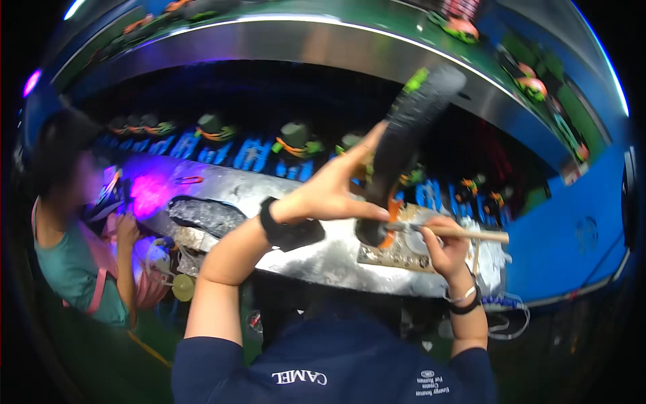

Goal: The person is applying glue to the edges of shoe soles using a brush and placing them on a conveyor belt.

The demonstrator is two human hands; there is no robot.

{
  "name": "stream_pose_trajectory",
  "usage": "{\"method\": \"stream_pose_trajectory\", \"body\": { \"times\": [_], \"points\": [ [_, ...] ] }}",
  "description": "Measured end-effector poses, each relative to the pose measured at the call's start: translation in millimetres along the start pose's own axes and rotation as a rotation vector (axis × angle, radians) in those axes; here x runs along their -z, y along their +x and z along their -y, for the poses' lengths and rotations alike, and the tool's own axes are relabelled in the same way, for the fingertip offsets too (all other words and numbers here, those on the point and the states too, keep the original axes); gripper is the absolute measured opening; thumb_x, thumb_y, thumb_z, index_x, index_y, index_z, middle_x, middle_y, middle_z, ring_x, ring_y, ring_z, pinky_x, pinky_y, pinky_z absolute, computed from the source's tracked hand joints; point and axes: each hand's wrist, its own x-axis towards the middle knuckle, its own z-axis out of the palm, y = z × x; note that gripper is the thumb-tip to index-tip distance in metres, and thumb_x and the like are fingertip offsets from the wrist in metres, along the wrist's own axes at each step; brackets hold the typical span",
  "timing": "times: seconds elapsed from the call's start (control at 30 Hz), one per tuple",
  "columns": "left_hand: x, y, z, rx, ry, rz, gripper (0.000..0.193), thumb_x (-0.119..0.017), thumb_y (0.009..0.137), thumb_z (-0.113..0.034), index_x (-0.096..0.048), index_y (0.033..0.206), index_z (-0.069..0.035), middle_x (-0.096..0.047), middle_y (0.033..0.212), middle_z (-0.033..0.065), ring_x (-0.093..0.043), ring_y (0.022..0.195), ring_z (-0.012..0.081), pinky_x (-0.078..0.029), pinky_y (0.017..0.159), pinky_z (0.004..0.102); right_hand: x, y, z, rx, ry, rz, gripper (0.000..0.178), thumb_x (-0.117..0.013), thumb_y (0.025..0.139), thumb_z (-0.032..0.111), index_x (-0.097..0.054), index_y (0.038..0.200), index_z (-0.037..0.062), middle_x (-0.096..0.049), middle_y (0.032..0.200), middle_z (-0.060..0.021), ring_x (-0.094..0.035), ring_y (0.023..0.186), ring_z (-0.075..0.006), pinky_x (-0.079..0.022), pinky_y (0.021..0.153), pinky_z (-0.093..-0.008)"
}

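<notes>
My left hand (330,187) is closed around a dark shoe (407,131), tilted up with its black sole showing. The shoe has lime-green and orange parts, and its lower end is near the table. In my right hand (445,250) is a brush (474,233) with a pale wooden handle. The brush's tip reaches to the orange edge at the shoe's lower end; whether it touches is hard to tell. Beneath lies a stained, flat, light-coloured board (383,257). A black sole-like piece (299,236) rests on the table by my left wrist.
The metal-topped table (303,266) carries a dark grey, elongated piece (205,214) on the left. Behind stand several shoes (294,141) on blue supports. A curved conveyor (269,37) with more shoes runs above. At the left sits a co-worker (84,249) in green and pink.
</notes>
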Motion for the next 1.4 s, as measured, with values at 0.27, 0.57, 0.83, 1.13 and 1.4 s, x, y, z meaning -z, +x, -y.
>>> {"method": "stream_pose_trajectory", "body": {
  "times": [0.27,0.57,0.83,1.13,1.4],
  "points": [
    [-8.5,1.1,26.0,-0.09,-0.156,-0.014,0.099,-0.073,0.066,-0.012,-0.003,0.136,-0.012,-0.036,0.126,0.0106,-0.044,0.108,0.0175,-0.041,0.085,0.0313,5.4,25.0,3.7,0.213,-0.17,0.004,0.01,-0.06,0.069,-0.003,-0.056,0.078,-0.0007,-0.056,0.067,-0.0068,-0.045,0.05,-0.0092,-0.034,0.043,-0.02],
    [1.4,3.8,22.5,0.018,-0.22,-0.005,0.093,-0.073,0.065,-0.01,-0.012,0.134,-0.01,-0.036,0.125,0.0089,-0.042,0.11,0.0202,-0.046,0.081,0.0338,7.9,16.5,2.2,0.096,-0.055,0.07,0.01,-0.06,0.07,-0.005,-0.056,0.077,0.0008,-0.058,0.075,-0.0075,-0.051,0.057,-0.0101,-0.038,0.047,-0.0192],
    [-8.6,-2.2,28.9,0.083,-0.247,-0.026,0.091,-0.074,0.064,-0.013,-0.016,0.133,-0.009,-0.042,0.12,0.0103,-0.047,0.105,0.0207,-0.04,0.088,0.0358,0.9,22.0,14.2,0.21,-0.098,0.062,0.011,-0.061,0.069,-0.003,-0.055,0.077,0.0002,-0.058,0.066,-0.0077,-0.05,0.05,-0.0113,-0.038,0.043,-0.0212],
    [-23.2,2.5,25.8,0.127,-0.311,0.033,0.095,-0.073,0.065,-0.013,-0.009,0.135,-0.011,-0.037,0.125,0.0106,-0.041,0.111,0.0212,-0.035,0.093,0.0355,3.3,35.1,23.1,0.368,-0.226,0.144,0.011,-0.06,0.067,-0.005,-0.054,0.074,0.0006,-0.056,0.064,-0.008,-0.05,0.045,-0.0139,-0.038,0.039,-0.0232],
    [-36.9,-3.8,35.2,0.134,-0.32,0.062,0.089,-0.073,0.065,-0.015,-0.016,0.133,-0.008,-0.04,0.122,0.0111,-0.044,0.11,0.0219,-0.036,0.093,0.0361,6.7,51.8,16.4,0.359,-0.237,-0.009,0.008,-0.059,0.069,-0.008,-0.055,0.071,-0.0012,-0.058,0.069,-0.0075,-0.048,0.048,-0.0087,-0.035,0.041,-0.0193]
  ]
}}
